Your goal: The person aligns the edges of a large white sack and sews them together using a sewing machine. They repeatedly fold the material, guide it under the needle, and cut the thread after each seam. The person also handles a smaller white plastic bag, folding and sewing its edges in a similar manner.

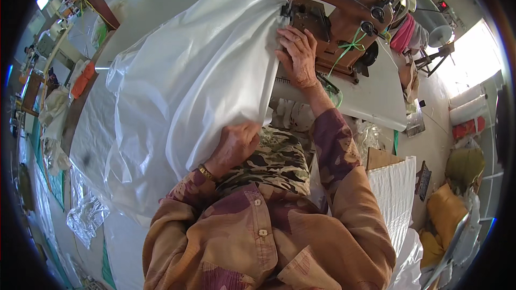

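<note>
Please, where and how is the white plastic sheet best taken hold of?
I would probably pinch the white plastic sheet by its right edge, between the left hand and the right hand, coming from the right. That edge runs nearly straight; the middle lies in loose, broad folds.

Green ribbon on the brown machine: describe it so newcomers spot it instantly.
Find the brown machine at the top, right of centre. Just right of the right hand, a thin ribbon is tied on it in a bow-like knot, one tail running down-left. Its bright green sets it apart from the black knob beside it.
</note>
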Tool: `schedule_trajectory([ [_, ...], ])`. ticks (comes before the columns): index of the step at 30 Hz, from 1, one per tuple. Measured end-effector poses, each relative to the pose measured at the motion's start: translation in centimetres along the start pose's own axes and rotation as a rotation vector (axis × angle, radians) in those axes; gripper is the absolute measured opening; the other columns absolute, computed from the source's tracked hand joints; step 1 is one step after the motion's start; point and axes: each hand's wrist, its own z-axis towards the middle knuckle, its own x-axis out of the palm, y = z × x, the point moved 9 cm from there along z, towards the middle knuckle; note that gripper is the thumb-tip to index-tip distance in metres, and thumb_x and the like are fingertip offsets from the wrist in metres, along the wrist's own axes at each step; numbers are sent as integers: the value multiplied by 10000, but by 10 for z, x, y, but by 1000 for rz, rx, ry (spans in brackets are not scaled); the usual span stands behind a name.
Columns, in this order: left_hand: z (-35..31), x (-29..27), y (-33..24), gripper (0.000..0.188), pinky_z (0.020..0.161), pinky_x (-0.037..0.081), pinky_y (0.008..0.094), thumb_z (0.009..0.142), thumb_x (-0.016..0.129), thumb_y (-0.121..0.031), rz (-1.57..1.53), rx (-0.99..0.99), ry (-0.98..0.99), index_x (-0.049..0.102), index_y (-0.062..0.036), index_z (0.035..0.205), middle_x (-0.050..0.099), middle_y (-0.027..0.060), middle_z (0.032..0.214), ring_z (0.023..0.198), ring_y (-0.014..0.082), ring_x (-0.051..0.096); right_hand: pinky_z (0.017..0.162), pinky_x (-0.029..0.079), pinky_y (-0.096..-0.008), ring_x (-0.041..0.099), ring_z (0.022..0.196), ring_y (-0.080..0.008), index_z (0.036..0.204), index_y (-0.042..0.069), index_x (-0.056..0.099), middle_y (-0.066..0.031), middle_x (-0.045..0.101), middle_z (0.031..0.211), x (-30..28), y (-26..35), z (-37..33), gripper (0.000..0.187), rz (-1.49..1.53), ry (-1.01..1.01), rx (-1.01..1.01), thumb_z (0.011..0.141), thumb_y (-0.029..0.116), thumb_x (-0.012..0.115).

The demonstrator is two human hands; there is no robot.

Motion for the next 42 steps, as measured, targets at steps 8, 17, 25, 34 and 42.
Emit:
schedule_trajectory([
  [8, 70, 9, 7, 109, 548, 480, 458, 814, 619, -19, 146, 64, 74, 570, -17, 911, 578, 138, 731, 625, 353, 607, 1106, 317, -507, 516, 1291, -236, 1088, 94, 658, -21, 624, 1287, -1, -4, 0, 291, 12, -34, 31, 831, 215, 721],
  [17, 140, 10, 18, 89, 724, 493, 428, 853, 598, -110, 510, 113, 56, 565, -78, 929, 632, 96, 864, 758, 319, 643, 1112, 313, -482, 531, 1288, -266, 1132, 52, 631, -64, 630, 1308, -1, -7, 3, 242, 24, -59, 23, 899, 103, 588],
  [25, 209, 11, 36, 130, 734, 498, 497, 846, 609, -83, 434, -28, -52, 592, -23, 960, 664, 176, 802, 779, 388, 664, 1140, 271, -498, 455, 1350, -297, 1382, 48, 488, -94, 573, 1374, 0, -19, -3, 464, 5, -84, 146, 926, 121, 528],
  [34, 132, -19, -4, 517, 971, 452, 467, 913, 672, -245, 212, 41, -391, 510, 22, 1324, 535, 226, 1301, 1162, 412, 538, 1133, 276, -486, 485, 1306, -297, 1378, 80, 514, -103, 589, 1335, 1, -22, -3, 448, 61, -129, 169, 932, 117, 541],
  [42, -138, 4, 105, 450, 1063, 393, 435, 924, 634, -168, 317, -493, -286, 515, 5, 1322, 525, 239, 1328, 1266, 391, 490, 971, 379, -467, 586, 1069, -297, 1171, 83, 619, -90, 659, 1105, -32, -9, -12, 310, -78, -266, 150, 869, 121, 678],
])
